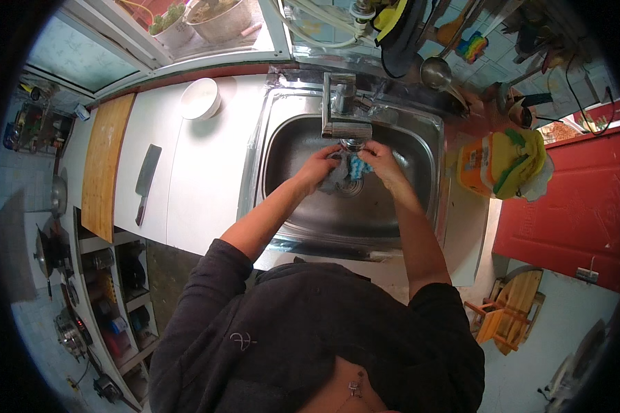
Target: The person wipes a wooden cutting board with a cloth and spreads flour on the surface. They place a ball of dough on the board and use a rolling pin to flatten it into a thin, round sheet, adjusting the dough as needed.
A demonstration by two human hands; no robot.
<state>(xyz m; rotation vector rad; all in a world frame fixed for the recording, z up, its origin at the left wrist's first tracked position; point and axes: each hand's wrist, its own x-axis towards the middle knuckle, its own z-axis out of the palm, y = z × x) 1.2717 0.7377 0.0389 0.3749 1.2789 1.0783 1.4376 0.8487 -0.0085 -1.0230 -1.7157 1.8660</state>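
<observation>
Over the stainless steel sink [310, 217], both hands are close together just below the faucet [347, 129]. My left hand [319, 166] grips a grey cloth [336, 178] that hangs down into the basin. The fingers of my right hand [381, 161] pinch a blue and white patterned cloth [358, 168] right beside the grey one. Whether the two cloths are joined cannot be told. The drain lies beneath them, partly hidden by the cloths.
On the white counter at left are a white bowl [200, 99], a cleaver [149, 178] and a wooden cutting board [106, 168]. An orange and yellow container [478, 164] with yellow-green cloths or gloves stands right of the sink. Ladles [436, 72] and other utensils hang at the upper right.
</observation>
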